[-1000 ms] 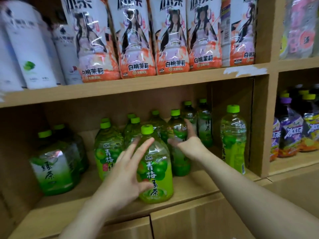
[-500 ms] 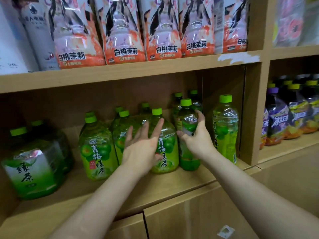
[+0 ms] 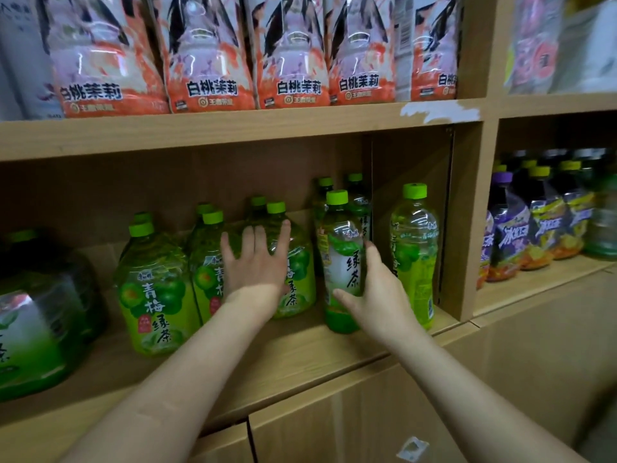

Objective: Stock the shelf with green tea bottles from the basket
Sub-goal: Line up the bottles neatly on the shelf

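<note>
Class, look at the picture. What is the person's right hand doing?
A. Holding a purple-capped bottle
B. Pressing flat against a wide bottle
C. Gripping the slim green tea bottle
C: the right hand has thumb and fingers wrapped round the slim green tea bottle standing on the shelf. The left hand is the one lying flat on a wide bottle.

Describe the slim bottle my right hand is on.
The slim bottle is clear plastic with a light green cap, a white-to-green label with dark characters, and a green base. It stands upright near the front edge of the shelf. The right hand grips its lower half, thumb across the front.
</note>
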`<state>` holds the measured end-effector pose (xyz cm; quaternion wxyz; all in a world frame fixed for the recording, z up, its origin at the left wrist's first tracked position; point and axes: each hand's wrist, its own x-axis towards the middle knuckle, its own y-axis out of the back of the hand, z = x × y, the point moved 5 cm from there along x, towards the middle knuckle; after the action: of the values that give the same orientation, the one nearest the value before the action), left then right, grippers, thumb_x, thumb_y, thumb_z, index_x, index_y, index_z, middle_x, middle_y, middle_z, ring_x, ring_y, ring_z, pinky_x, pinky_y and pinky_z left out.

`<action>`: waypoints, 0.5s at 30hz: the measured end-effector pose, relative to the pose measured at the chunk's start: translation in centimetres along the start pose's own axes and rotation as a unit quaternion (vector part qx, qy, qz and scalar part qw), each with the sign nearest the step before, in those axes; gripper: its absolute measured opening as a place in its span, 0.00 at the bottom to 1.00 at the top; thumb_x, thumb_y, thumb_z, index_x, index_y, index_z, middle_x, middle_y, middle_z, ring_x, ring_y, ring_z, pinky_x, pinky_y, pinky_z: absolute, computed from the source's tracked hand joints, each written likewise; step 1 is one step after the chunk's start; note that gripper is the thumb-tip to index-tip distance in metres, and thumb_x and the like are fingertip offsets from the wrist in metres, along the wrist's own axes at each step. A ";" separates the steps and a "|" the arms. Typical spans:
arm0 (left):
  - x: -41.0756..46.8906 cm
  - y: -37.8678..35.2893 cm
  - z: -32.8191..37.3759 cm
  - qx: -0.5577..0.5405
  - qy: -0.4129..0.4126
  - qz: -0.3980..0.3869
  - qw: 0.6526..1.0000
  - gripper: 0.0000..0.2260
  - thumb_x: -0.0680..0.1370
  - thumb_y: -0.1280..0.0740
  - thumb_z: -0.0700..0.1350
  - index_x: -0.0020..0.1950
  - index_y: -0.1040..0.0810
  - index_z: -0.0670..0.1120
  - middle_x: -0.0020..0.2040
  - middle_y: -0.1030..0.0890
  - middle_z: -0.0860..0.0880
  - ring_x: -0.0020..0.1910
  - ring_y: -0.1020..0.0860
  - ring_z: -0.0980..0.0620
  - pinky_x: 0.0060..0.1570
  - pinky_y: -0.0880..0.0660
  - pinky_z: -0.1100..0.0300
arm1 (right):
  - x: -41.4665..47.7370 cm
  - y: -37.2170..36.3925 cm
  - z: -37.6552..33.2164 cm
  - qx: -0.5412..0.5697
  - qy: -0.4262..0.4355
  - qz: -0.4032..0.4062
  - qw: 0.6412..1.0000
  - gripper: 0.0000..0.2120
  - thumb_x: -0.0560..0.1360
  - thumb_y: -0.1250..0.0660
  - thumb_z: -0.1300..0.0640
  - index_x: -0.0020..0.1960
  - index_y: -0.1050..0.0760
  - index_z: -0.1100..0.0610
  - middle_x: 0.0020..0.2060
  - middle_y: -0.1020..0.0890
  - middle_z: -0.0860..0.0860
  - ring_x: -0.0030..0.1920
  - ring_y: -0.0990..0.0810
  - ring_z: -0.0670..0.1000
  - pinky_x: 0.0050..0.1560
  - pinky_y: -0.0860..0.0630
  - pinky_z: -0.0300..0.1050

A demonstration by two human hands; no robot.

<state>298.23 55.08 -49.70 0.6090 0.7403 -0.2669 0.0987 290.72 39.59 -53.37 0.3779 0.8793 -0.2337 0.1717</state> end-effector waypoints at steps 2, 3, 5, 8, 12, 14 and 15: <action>-0.7 0.3 0.1 -0.024 0.002 0.019 1.000 0.47 0.72 0.30 0.56 0.76 0.62 0.50 0.78 0.53 0.42 0.76 0.53 0.42 0.70 0.54 0.34 | -1.9 2.7 0.1 -0.008 0.043 0.076 0.996 0.36 0.72 0.29 0.51 0.75 0.42 0.52 0.63 0.24 0.50 0.62 0.25 0.49 0.61 0.24 0.48; -1.4 0.6 0.4 -0.047 0.000 0.053 0.998 0.45 0.72 0.30 0.54 0.77 0.59 0.49 0.78 0.53 0.43 0.76 0.52 0.43 0.70 0.51 0.35 | -2.9 4.5 0.4 0.014 0.068 0.136 0.988 0.31 0.72 0.29 0.52 0.72 0.36 0.52 0.57 0.22 0.49 0.57 0.23 0.47 0.56 0.22 0.46; -3.5 1.4 1.3 -0.145 0.001 0.138 0.980 0.41 0.72 0.30 0.54 0.77 0.51 0.48 0.77 0.45 0.45 0.74 0.45 0.44 0.70 0.44 0.42 | -4.1 7.6 2.1 0.059 0.070 0.250 0.964 0.23 0.71 0.28 0.55 0.64 0.28 0.54 0.49 0.23 0.50 0.48 0.24 0.47 0.48 0.22 0.43; -5.5 0.8 3.7 -0.360 0.026 0.100 0.927 0.40 0.73 0.32 0.58 0.77 0.49 0.48 0.72 0.34 0.47 0.71 0.37 0.46 0.68 0.38 0.53 | -3.4 8.7 6.2 0.107 -0.035 0.257 0.960 0.29 0.68 0.24 0.53 0.65 0.32 0.53 0.50 0.25 0.53 0.50 0.24 0.52 0.51 0.24 0.47; -4.8 -1.7 6.5 -0.532 0.082 -0.048 0.841 0.42 0.70 0.27 0.56 0.76 0.46 0.48 0.68 0.27 0.46 0.65 0.28 0.48 0.58 0.31 0.58 | -2.3 6.4 8.3 0.018 -0.104 0.175 0.979 0.44 0.61 0.22 0.43 0.71 0.38 0.52 0.50 0.24 0.51 0.51 0.24 0.51 0.48 0.24 0.49; -4.0 -2.4 6.8 -0.544 0.100 -0.052 0.831 0.38 0.69 0.25 0.54 0.74 0.40 0.47 0.64 0.23 0.47 0.59 0.24 0.48 0.54 0.28 0.59 | -1.7 5.4 8.2 -0.009 -0.094 0.171 0.981 0.45 0.59 0.22 0.40 0.70 0.38 0.51 0.52 0.24 0.51 0.52 0.24 0.52 0.49 0.22 0.53; -3.7 -2.6 6.8 -0.533 0.106 -0.042 0.838 0.37 0.69 0.25 0.54 0.73 0.37 0.47 0.60 0.21 0.47 0.54 0.22 0.49 0.51 0.26 0.58 | -1.4 5.1 8.0 -0.012 -0.089 0.179 0.980 0.44 0.59 0.22 0.41 0.69 0.37 0.51 0.53 0.23 0.52 0.53 0.23 0.53 0.50 0.22 0.54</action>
<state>295.20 49.93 -55.25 0.9376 0.2969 -0.1807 -0.0064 287.83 30.90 -56.32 0.3290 0.8305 -0.4220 0.1547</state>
